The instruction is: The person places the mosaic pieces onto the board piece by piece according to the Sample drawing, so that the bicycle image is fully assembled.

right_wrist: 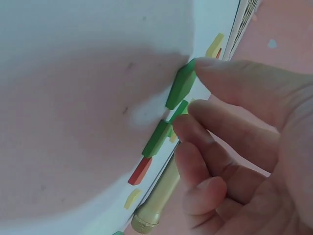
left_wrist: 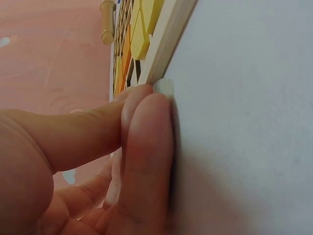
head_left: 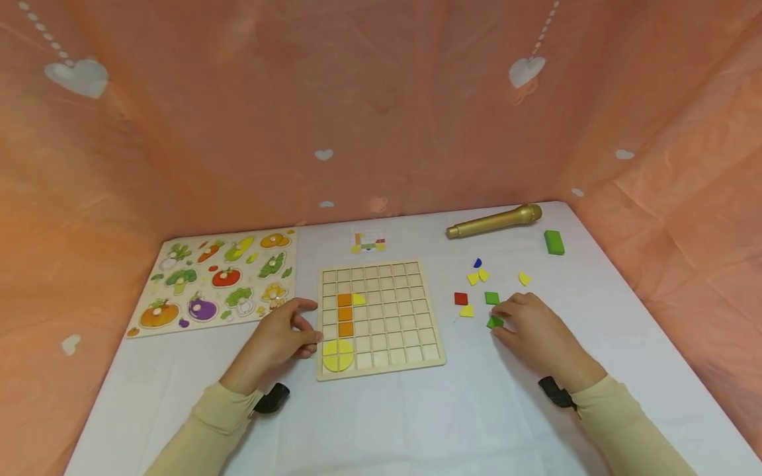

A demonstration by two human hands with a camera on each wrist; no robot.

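Observation:
A wooden grid board lies in the middle, holding three orange squares, a yellow circle of four quarter pieces and one more yellow quarter piece. My left hand rests at the board's left edge, thumb and fingertips right against the rim. To the right of the board, my right hand hovers around a green square. Its thumb touches one edge of that piece, and the index fingertip is close by with the fingers loosely bent. Another green square lies just beyond the fingers.
Near the right hand lie a red square, several yellow pieces and a blue half circle. Farther back are a gold microphone, a green block and a pattern card. A vegetable puzzle occupies the left.

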